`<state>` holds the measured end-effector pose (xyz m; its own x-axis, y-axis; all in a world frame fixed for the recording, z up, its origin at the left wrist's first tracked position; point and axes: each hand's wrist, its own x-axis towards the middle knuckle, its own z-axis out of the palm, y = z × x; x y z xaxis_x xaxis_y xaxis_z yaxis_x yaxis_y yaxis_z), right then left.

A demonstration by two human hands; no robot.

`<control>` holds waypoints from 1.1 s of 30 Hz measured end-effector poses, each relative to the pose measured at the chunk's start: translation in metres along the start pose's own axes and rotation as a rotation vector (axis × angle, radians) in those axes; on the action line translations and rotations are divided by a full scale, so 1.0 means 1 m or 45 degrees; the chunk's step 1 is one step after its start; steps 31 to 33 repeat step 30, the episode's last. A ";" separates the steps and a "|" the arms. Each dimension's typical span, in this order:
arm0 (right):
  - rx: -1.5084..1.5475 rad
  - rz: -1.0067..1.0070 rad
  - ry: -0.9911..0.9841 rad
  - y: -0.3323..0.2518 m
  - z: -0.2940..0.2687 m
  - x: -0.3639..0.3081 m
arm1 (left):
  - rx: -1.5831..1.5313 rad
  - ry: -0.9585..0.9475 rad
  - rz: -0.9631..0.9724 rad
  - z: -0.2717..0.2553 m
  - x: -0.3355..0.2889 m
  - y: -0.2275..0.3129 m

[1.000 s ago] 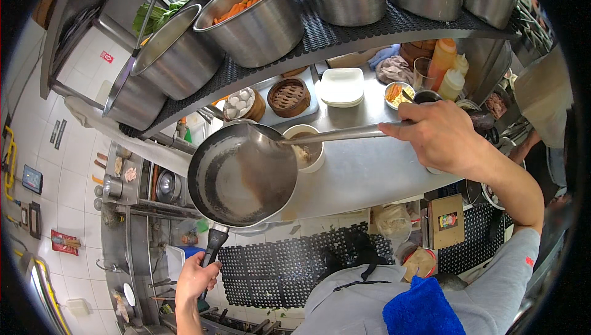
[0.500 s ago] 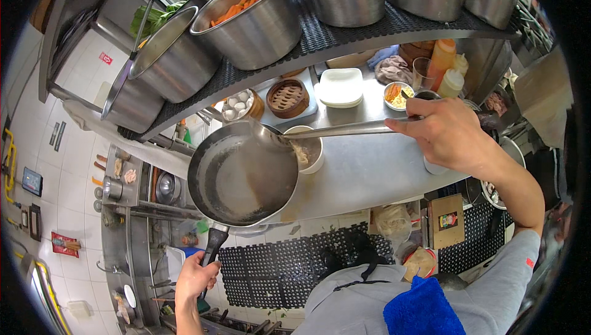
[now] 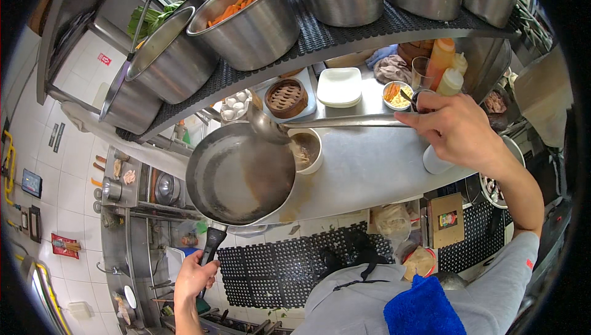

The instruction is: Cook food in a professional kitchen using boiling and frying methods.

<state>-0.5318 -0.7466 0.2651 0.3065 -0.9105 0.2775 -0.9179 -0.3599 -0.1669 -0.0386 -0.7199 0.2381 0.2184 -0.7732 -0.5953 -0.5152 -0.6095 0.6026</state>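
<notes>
My left hand (image 3: pixel 196 273) is closed round the black handle of a dark frying pan (image 3: pixel 221 181), whose inside looks wet and nearly bare. In my right hand (image 3: pixel 455 129) is the long metal handle of a ladle (image 3: pixel 271 127). The ladle's bowl hangs over the pan's far right rim, beside a white bowl (image 3: pixel 314 161). Brown broth with pale pieces fills that bowl, which stands on the steel counter (image 3: pixel 375 162) against the pan's right side. A brown smear marks the counter below the bowl.
Steel pots line a shelf (image 3: pixel 345 44) above the counter, one holding carrot strips (image 3: pixel 240 8). Behind the bowl sit a bamboo steamer (image 3: pixel 286 98), stacked white dishes (image 3: pixel 340 87), a small bowl of shredded food (image 3: pixel 397 95) and sauce bottles (image 3: pixel 440 61). A white cup (image 3: pixel 436 160) stands under my right forearm.
The ladle's bowl has risen away from the white bowl and shifted left. My right hand has moved slightly right, and the pan has shifted slightly left.
</notes>
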 end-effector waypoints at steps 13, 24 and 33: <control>0.157 -0.213 0.019 -0.025 0.032 0.000 | -0.002 0.026 -0.004 -0.003 -0.003 0.003; 0.041 -0.297 -0.153 -0.032 0.041 -0.011 | 0.033 0.070 -0.001 0.000 -0.015 0.008; -0.060 -0.298 -0.167 -0.028 0.042 -0.008 | 0.052 0.045 0.016 -0.004 -0.009 -0.006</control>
